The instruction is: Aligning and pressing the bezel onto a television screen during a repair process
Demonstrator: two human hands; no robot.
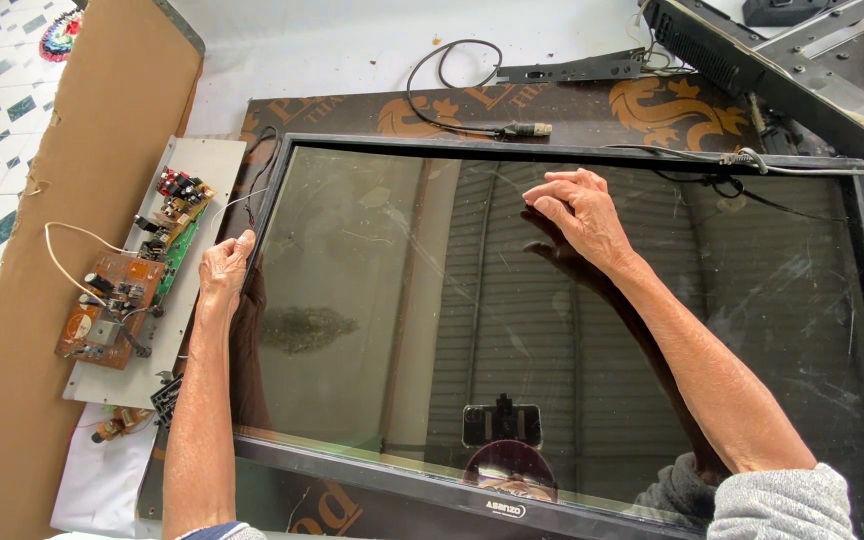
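Flat television panel (pixel 572 330) lies face-up on patterned brown board (pixel 652 105); glossy dark glass, scratched, thin black frame. Left hand (pixel 224 275) curled on panel's left edge, gripping frame. Right hand (pixel 577 215) rests flat on glass, fingers loosely spread (holding nothing). Just left: grey metal plate (pixel 207 165) bearing brown and green circuit boards (pixel 137 270). Cardboard sheet (pixel 82 200) beyond.

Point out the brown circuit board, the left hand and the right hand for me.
brown circuit board (pixel 110 310), head view, on the middle of the board's face.
left hand (pixel 224 272), head view, on the back of the hand at the screen's left edge.
right hand (pixel 580 212), head view, on the back of the hand resting on the glass.
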